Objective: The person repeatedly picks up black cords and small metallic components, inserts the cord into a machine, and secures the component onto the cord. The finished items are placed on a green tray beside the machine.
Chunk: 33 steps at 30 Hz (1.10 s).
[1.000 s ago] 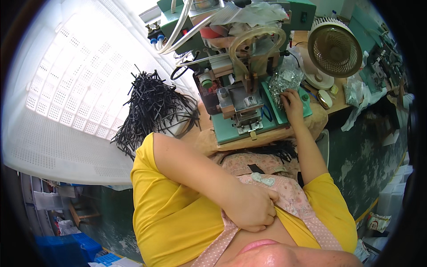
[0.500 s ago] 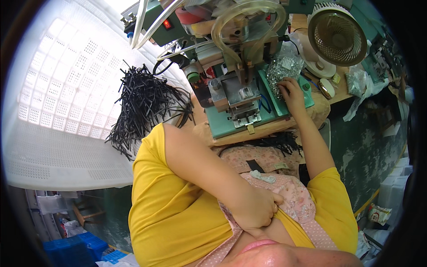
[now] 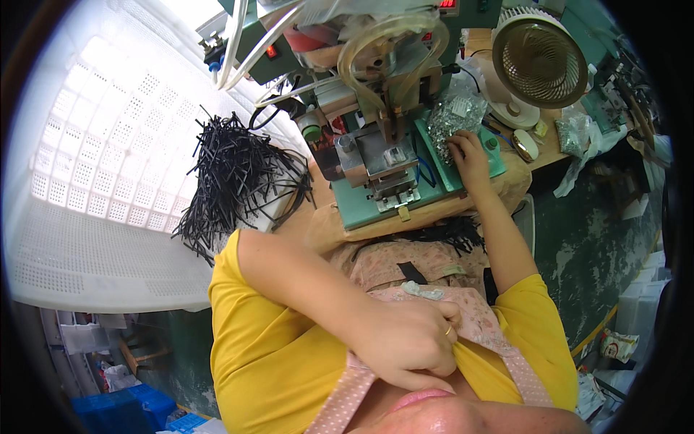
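Bordering the work at twelve o'clock from mid-view: one wooden bench (image 3: 323, 194), near edge wrapped in brown covering, a bunch of black strips (image 3: 455, 235) just below it. Machine (image 3: 396, 155), one, on a green base plate (image 3: 361, 210), set close inside that edge. Room toward ten: a narrow run of wood separated the base plate from a heap of black strips (image 3: 242, 170); a white perforated crate (image 3: 87, 267) stood beyond, at nine. Room toward three: past the bench's end lay green floor (image 3: 578, 231). Right hand (image 3: 470, 153), at two: fingers part-bent, tips among small metal parts (image 3: 439, 134) in a green tray (image 3: 450, 178) beside the machine; whether one was pinched could not be told. Left hand (image 3: 416, 340), at five: folded, knuckles up, against the neckline of a yellow shirt (image 3: 282, 347); any cloth within the fingers was hidden.
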{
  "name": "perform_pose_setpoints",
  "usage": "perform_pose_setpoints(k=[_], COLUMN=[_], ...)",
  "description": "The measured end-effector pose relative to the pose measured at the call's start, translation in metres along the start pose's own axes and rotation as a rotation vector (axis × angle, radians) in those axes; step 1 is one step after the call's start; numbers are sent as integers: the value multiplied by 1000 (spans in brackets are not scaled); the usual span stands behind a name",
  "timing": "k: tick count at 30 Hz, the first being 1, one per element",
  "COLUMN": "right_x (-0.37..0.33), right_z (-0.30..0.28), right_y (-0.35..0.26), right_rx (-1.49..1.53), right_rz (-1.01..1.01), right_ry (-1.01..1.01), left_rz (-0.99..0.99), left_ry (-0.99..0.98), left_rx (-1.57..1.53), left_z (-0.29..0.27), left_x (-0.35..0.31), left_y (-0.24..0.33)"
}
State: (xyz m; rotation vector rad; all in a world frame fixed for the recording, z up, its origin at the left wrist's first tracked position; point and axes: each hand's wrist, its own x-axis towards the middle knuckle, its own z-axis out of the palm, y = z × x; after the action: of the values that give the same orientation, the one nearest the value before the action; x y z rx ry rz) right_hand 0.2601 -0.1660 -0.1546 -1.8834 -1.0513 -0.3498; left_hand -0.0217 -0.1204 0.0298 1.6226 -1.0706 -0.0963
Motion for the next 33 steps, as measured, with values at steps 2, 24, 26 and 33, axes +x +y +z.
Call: perform_pose_setpoints(k=[2, 24, 26, 33], right_x=[-1, 0, -1, -2], right_z=[1, 1, 1, 3], right_y=[-1, 7, 5, 3], right_rx=[-28, -15, -171, -245], right_rz=[-1, 1, -115, -137], right_ry=[22, 3, 12, -11], left_rz=[77, 400, 400, 468], left_ry=[-28, -4, 54, 144], left_rx=[-45, -34, 64, 188], left_z=[-17, 22, 24, 35], left_x=[-9, -17, -13, 6], left_y=[13, 29, 25, 20])
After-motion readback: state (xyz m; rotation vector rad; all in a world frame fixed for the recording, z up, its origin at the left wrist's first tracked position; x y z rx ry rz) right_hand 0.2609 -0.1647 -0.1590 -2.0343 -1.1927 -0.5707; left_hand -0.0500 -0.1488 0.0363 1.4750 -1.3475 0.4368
